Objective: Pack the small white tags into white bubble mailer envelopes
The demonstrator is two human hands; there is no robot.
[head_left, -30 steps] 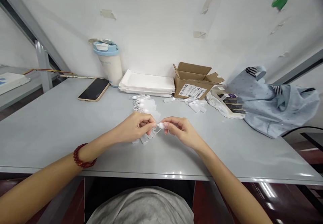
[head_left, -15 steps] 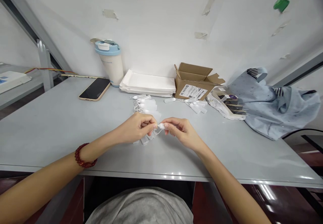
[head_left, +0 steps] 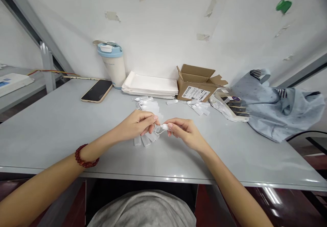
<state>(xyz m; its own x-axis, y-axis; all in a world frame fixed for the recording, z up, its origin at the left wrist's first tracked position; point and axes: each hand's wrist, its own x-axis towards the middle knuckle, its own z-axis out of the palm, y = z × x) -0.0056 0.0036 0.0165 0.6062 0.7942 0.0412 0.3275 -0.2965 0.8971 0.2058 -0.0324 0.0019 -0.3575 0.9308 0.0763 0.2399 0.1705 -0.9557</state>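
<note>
Just above the table, my right hand (head_left: pixel 182 131) pinches a small white plastic piece (head_left: pixel 165 126) between thumb and fingers; the rest of this piece is hidden in the hand. A thin white cord loop (head_left: pixel 158 131) hangs from its left end. My left hand (head_left: pixel 141 123) is closed at the loop, thumb against forefinger, with the cord at its fingertips. Beneath and behind the left hand lies a fanned pile of translucent white plastic tags (head_left: pixel 146 140) with cord loops, partly covered by the fingers.
More tags (head_left: pixel 198 108) lie before an open cardboard box (head_left: pixel 195 84). A stack of white envelopes (head_left: pixel 150 84), a tumbler (head_left: pixel 113 66) and a phone (head_left: pixel 97 91) stand or lie to the left. On the right are a plastic packet (head_left: pixel 231 106) and a blue cloth bag (head_left: pixel 281 107).
My left hand has shifted slightly up and away from the white piece, its fingers a little looser. The loop now shows more openly between the hands. My right hand keeps its pinch.
</note>
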